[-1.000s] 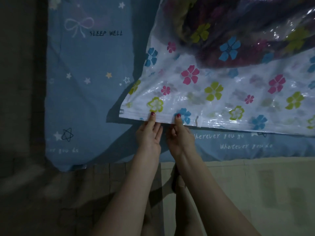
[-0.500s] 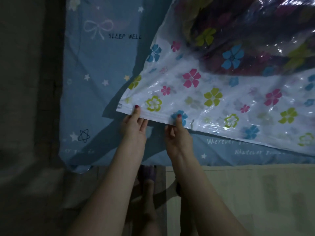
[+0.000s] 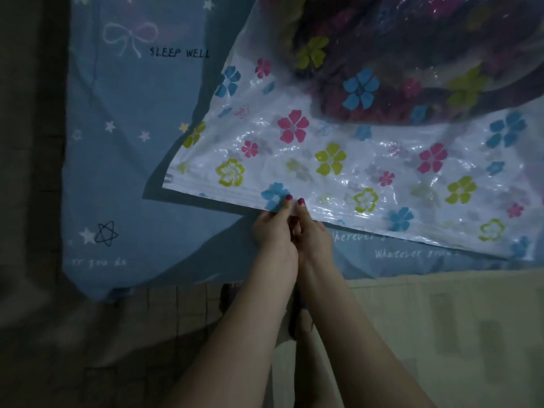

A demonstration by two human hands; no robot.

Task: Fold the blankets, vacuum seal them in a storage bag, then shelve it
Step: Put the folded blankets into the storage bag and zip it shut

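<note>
A clear plastic storage bag (image 3: 353,160) printed with pink, blue and green flowers lies on the bed. Dark folded blankets (image 3: 397,54) fill its far part, seen through the plastic. The bag's near edge carries the zip strip (image 3: 212,194), running from the left corner down to the right. My left hand (image 3: 272,228) and my right hand (image 3: 310,228) sit side by side at that edge, each pinching the strip with the thumb on top and the fingers below.
The bag lies on a bed with a blue sheet (image 3: 126,160) printed with stars, a bow and "SLEEP WELL". The bed's near edge meets a tiled floor (image 3: 441,334). My feet show between my forearms. The room is dim.
My left hand has slid right along the zip strip from near the bag's left corner until it meets my right hand. The right hand has stayed about where it was on the strip.
</note>
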